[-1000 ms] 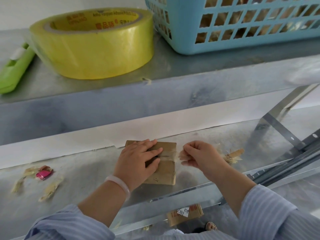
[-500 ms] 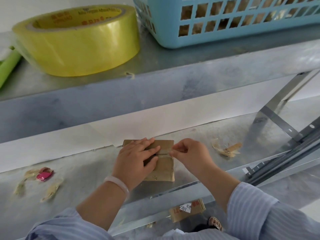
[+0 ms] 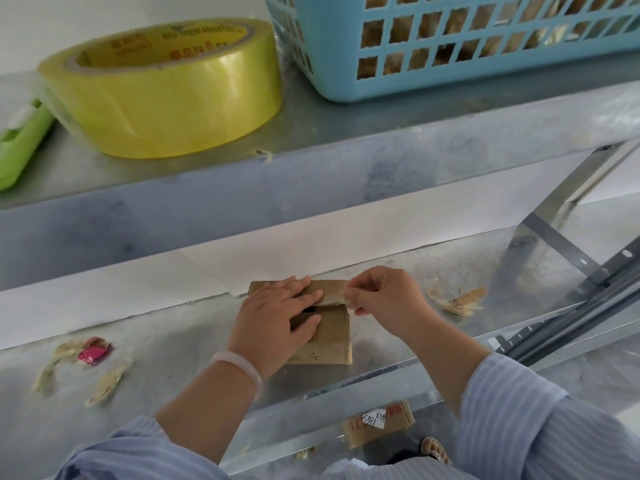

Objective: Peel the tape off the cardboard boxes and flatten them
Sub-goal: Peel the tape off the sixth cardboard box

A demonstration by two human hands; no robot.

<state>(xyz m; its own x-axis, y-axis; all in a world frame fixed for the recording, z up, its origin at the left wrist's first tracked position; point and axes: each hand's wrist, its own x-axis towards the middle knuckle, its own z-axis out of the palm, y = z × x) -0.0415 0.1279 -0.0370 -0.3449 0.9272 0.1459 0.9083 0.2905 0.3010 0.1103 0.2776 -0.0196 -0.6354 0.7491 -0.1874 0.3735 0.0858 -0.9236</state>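
- Cardboard box, brown and squat, is set near the back edge of the dull metal surface, with open room on both sides.
- Left hand is laid flat on its top, fingers straight.
- A translucent tape strip, partly lifted, is pinched by the right hand.
- Crumpled tape scraps are seen well apart to its right.

Handwritten 6391 on white sticker of lower cardboard box; tape roll print unreadable.
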